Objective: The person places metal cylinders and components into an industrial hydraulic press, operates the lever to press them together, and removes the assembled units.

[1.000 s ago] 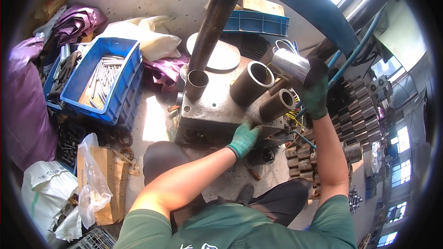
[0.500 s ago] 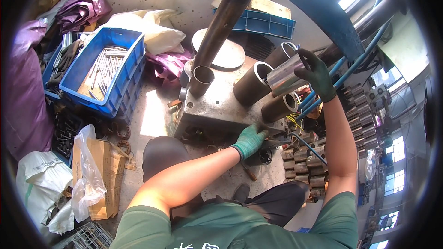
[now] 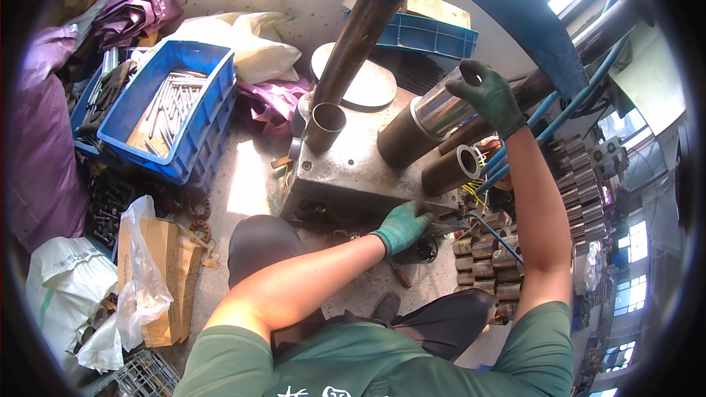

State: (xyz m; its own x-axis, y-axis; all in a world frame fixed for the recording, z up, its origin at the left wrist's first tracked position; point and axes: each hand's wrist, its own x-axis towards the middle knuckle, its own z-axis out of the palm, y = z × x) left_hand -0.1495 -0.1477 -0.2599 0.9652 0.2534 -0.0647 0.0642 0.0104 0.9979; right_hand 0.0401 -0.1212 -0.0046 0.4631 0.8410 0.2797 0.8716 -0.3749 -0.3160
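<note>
My right hand, in a dark green glove, grips the upper end of a shiny metal cylinder. The cylinder's lower end meets the mouth of a thick dark tube; how far it sits inside is hard to see. This tube stands on a grey metal machine table, and a shorter dark tube stands nearer me. At the table's front edge is my left hand, in a green glove. Its fingers are curled by a flat metal piece, and what they hold is hidden.
A slanted steel bar and blue curved frame rise over the table. A short open pipe stands at its left. Blue crates with metal rods stand left; stacked metal tubes and blue hoses lie right.
My right hand has moved slightly left and up, bringing the shiny cylinder from beside the thick dark tube into line with its mouth. My left hand stays at the table edge.
</note>
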